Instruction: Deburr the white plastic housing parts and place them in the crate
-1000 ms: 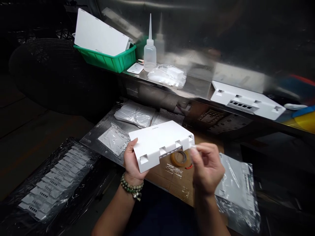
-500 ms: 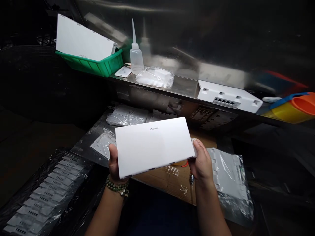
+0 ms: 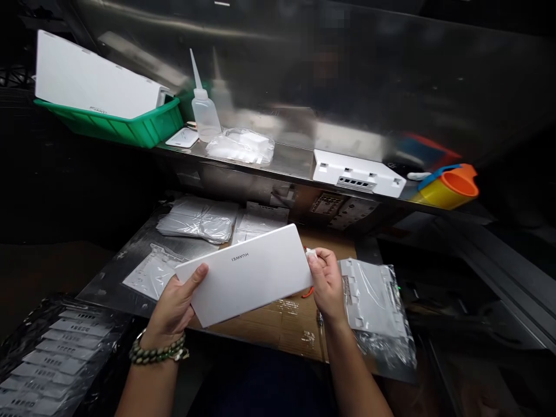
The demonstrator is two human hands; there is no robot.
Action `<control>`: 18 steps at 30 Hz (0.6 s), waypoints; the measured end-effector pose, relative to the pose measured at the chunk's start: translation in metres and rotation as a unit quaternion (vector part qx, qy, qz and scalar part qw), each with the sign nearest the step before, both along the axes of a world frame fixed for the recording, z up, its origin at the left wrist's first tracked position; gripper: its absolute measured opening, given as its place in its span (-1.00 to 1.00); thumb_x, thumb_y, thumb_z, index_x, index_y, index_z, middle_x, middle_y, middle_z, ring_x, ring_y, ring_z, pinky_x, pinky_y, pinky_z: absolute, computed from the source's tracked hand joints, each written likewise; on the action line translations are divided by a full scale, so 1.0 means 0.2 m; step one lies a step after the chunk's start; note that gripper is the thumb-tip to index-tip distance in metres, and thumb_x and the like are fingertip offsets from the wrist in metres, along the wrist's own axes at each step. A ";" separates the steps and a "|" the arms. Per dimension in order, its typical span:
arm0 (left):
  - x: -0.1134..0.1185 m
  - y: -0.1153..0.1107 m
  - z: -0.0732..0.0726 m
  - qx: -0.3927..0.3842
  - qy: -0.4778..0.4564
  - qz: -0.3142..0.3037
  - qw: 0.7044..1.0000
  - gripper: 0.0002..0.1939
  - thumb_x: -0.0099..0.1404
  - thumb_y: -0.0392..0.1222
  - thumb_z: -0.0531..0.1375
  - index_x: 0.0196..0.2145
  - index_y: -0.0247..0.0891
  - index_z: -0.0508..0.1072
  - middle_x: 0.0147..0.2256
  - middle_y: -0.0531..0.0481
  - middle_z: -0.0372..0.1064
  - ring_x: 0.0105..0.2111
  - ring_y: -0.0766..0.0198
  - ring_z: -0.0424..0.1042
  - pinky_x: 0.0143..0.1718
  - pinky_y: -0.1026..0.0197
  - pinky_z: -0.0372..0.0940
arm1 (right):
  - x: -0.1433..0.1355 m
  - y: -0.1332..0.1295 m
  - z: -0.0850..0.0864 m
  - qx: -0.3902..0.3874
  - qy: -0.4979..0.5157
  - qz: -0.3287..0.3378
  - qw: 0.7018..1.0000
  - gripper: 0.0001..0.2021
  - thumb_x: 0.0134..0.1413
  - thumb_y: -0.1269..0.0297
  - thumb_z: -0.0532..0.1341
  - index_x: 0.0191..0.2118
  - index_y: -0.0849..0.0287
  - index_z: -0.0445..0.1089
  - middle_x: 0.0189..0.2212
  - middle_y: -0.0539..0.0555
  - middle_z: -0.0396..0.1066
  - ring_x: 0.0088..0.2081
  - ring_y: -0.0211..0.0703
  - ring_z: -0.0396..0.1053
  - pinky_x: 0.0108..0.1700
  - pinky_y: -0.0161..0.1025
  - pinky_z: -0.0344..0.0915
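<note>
A white rectangular casing (image 3: 256, 272) with HUAWEI lettering, upside down to me, is held tilted above the table. My left hand (image 3: 178, 298) grips its left end, thumb on the white face and fingers underneath. At the right end my right hand (image 3: 326, 284) pinches a small crumpled white wipe (image 3: 311, 253) against the casing's edge. Beneath lies brown cardboard (image 3: 260, 336), with a bit of red cord (image 3: 307, 293) showing beside the right hand. A screwdriver-like shaft (image 3: 321, 333) is partly hidden by my right forearm.
On the shelf stand a green bin (image 3: 143, 128) of white casings, a squeeze bottle (image 3: 205, 119), a plastic bag (image 3: 241, 146), another casing (image 3: 358, 174) and a yellow-orange cup (image 3: 452, 186). Bagged panels lie at right (image 3: 373, 295) and back left (image 3: 197, 217); a row of grey panels (image 3: 56, 362) is lower left.
The casing has moved down and left and its face has tilted. My left thumb now lies on its face. My right hand, with the wipe, has shifted left along the right end. The view has turned right.
</note>
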State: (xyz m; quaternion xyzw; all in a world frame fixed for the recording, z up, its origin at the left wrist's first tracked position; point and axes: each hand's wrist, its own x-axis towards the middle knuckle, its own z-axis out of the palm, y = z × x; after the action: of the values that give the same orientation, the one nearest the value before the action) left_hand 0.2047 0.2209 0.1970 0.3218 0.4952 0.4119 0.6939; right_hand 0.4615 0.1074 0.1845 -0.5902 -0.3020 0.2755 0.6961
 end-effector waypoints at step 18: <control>0.03 -0.04 0.10 0.260 0.005 -0.152 0.954 -0.80 -0.01 -0.35 0.53 -0.36 -0.31 0.72 -0.29 -0.32 0.62 -0.20 -0.09 0.59 -0.06 0.07 0.44 | 0.07 -0.02 0.05 -0.016 0.287 0.057 0.956 -0.67 0.07 0.03 0.41 -0.20 0.18 0.44 -0.43 0.08 0.59 -0.47 -0.08 0.59 -0.42 -0.21 0.58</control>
State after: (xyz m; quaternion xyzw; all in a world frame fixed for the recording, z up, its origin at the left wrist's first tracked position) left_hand 0.2106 0.2128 0.2162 0.5643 0.3201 0.4146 0.6381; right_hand 0.4757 0.1032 0.1938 -0.4791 -0.1181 0.4775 0.7270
